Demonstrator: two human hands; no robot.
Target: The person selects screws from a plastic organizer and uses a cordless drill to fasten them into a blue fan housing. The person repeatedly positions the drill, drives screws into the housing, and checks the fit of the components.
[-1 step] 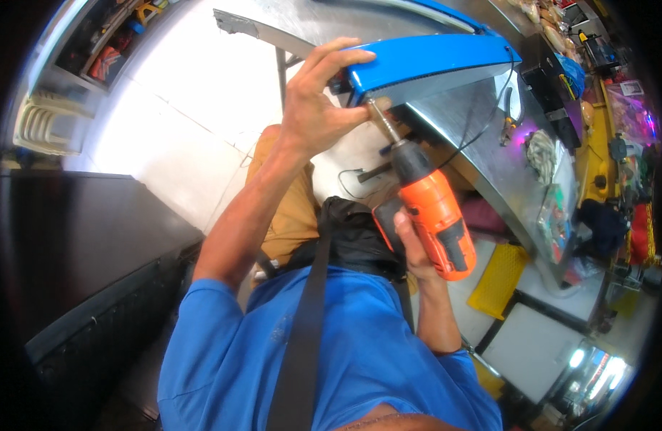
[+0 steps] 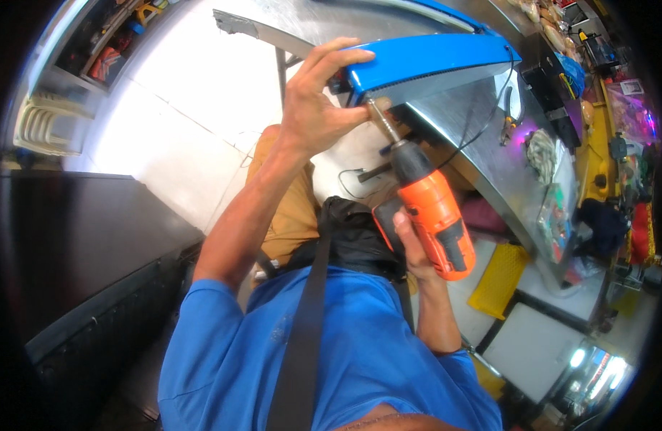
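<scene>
My left hand (image 2: 313, 108) grips the near end of a long blue casing (image 2: 431, 61), its fingers over the top and the thumb stretched below, beside the drill bit. The casing's lower face is pale grey, and it lies over the metal workbench. In my right hand (image 2: 415, 248) is an orange and black cordless drill (image 2: 433, 208), tilted up and to the left; the fingers behind its grip are partly hidden. A long bit (image 2: 385, 123) runs from the chuck to the casing's near end. Its tip appears to touch the lower edge there.
On the metal workbench (image 2: 482, 154) lie pliers (image 2: 506, 129), a striped rag (image 2: 541, 156) and a thin black cable. Black boxes and a yellow spirit level-like bar (image 2: 598, 154) stand farther right. A dark cabinet (image 2: 94, 237) is at left, with stacked white chairs (image 2: 49, 122) beyond it.
</scene>
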